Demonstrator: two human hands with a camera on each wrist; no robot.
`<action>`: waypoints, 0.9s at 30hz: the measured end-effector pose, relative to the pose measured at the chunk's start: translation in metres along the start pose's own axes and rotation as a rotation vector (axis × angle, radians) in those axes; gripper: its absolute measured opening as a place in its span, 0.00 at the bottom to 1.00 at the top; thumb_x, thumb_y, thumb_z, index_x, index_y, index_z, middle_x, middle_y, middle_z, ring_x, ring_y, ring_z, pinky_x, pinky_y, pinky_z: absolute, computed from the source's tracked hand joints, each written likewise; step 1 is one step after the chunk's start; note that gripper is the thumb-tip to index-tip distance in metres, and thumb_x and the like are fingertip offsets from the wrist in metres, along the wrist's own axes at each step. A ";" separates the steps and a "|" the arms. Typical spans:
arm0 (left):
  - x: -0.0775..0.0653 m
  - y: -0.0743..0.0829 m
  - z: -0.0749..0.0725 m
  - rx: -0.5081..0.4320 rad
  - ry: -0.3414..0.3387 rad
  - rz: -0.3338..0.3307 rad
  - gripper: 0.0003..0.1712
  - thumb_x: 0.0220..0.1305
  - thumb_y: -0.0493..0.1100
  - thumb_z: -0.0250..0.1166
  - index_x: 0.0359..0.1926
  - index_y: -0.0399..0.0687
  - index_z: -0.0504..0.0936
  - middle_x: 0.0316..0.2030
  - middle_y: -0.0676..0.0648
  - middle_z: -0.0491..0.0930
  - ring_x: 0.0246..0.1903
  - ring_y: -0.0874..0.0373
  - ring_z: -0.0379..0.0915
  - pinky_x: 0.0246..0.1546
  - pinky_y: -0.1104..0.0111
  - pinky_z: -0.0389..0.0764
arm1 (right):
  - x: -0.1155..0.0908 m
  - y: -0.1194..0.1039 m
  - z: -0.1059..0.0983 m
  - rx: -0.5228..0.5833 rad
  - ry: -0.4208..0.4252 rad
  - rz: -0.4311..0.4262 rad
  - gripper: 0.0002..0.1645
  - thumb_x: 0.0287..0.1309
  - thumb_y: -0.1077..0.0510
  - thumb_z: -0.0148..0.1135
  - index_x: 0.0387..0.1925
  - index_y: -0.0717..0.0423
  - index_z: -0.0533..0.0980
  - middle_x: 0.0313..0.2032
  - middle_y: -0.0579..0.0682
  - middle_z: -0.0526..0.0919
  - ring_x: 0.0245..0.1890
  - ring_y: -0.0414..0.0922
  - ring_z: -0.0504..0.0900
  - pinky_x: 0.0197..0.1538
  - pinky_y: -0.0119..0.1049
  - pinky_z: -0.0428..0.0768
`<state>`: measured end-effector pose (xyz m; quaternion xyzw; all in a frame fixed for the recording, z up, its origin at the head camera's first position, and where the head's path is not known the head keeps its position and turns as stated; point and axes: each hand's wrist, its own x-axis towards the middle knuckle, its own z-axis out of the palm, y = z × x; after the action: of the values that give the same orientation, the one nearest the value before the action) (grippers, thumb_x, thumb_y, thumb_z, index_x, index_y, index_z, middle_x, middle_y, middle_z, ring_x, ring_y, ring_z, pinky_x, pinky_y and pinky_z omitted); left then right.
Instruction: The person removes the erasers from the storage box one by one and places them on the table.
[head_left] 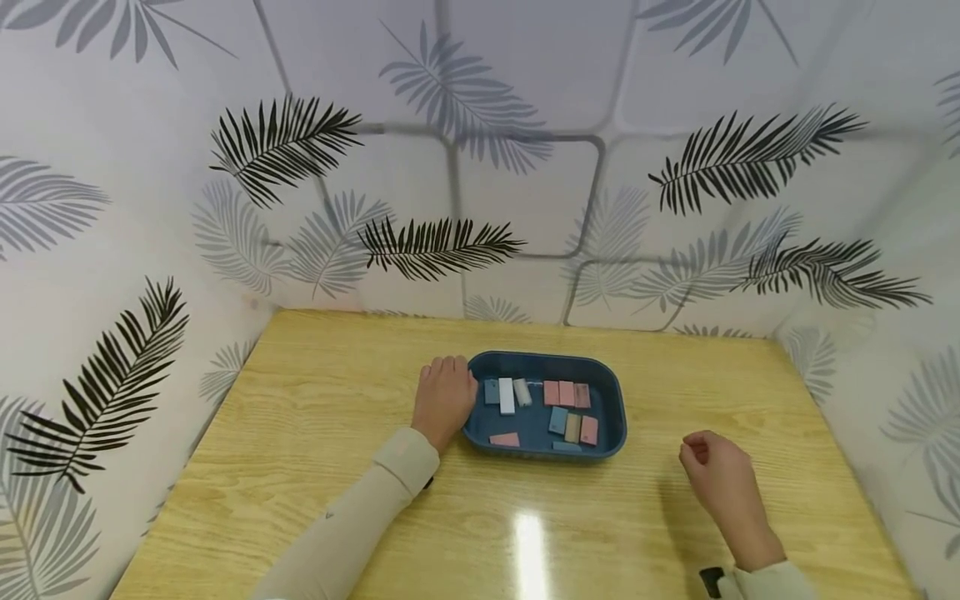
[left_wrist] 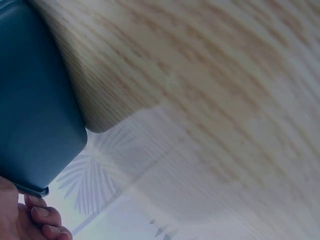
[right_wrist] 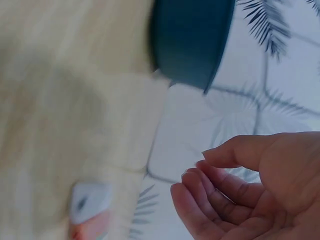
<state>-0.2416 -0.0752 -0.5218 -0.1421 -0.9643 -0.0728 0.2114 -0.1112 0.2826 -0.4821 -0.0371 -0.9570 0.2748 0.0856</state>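
A dark blue plastic tub (head_left: 543, 451) with rounded corners stands on the table. Inside it lie several small blocks, among them a white block (head_left: 507, 396), a blue block (head_left: 558, 420) and a pink block (head_left: 589, 431). My left hand (head_left: 444, 400) grips the tub's left rim, its fingers curled at the edge in the left wrist view. To the right of the tub, my right hand (head_left: 720, 479) hovers over the table with loosely curled fingers and holds nothing. A blurred white and pink block (right_wrist: 91, 207) lies on the table in the right wrist view.
The pale wood table (head_left: 322, 375) reaches back to walls covered in leaf-patterned sheeting (head_left: 525, 192). A bright light reflection lies on the tabletop in front of the tub.
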 end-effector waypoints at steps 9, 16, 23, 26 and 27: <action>-0.001 -0.001 0.002 0.008 0.008 0.009 0.10 0.65 0.44 0.54 0.31 0.42 0.71 0.26 0.45 0.69 0.30 0.50 0.65 0.33 0.60 0.65 | 0.018 -0.070 0.014 0.078 -0.028 -0.048 0.12 0.55 0.62 0.60 0.39 0.67 0.78 0.32 0.58 0.81 0.33 0.51 0.80 0.35 0.44 0.78; 0.000 -0.001 0.002 0.029 0.011 0.024 0.11 0.66 0.45 0.51 0.33 0.42 0.72 0.28 0.45 0.69 0.31 0.50 0.65 0.34 0.61 0.64 | 0.031 -0.102 0.045 0.074 -0.163 -0.081 0.12 0.54 0.62 0.61 0.40 0.66 0.78 0.33 0.54 0.80 0.34 0.47 0.78 0.38 0.42 0.77; 0.000 -0.001 0.006 0.053 0.057 0.035 0.10 0.65 0.45 0.53 0.32 0.42 0.72 0.27 0.45 0.69 0.30 0.51 0.64 0.32 0.61 0.64 | 0.044 -0.123 0.073 0.080 -0.231 -0.090 0.13 0.55 0.63 0.60 0.41 0.65 0.78 0.35 0.54 0.80 0.33 0.45 0.77 0.38 0.41 0.77; -0.001 -0.002 0.007 0.055 0.062 0.040 0.10 0.65 0.45 0.53 0.32 0.42 0.72 0.26 0.45 0.68 0.29 0.51 0.64 0.31 0.61 0.64 | 0.051 -0.129 0.083 0.070 -0.244 -0.078 0.12 0.55 0.62 0.60 0.40 0.64 0.78 0.34 0.53 0.80 0.33 0.45 0.76 0.38 0.41 0.77; -0.001 -0.002 0.006 0.059 0.063 0.040 0.10 0.65 0.45 0.53 0.32 0.42 0.72 0.26 0.45 0.68 0.29 0.51 0.64 0.31 0.61 0.64 | 0.054 -0.131 0.085 0.067 -0.249 -0.072 0.11 0.55 0.62 0.60 0.40 0.64 0.78 0.34 0.53 0.80 0.33 0.45 0.76 0.38 0.41 0.77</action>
<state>-0.2438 -0.0762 -0.5283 -0.1525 -0.9559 -0.0446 0.2471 -0.1828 0.1334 -0.4759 0.0347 -0.9512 0.3059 -0.0226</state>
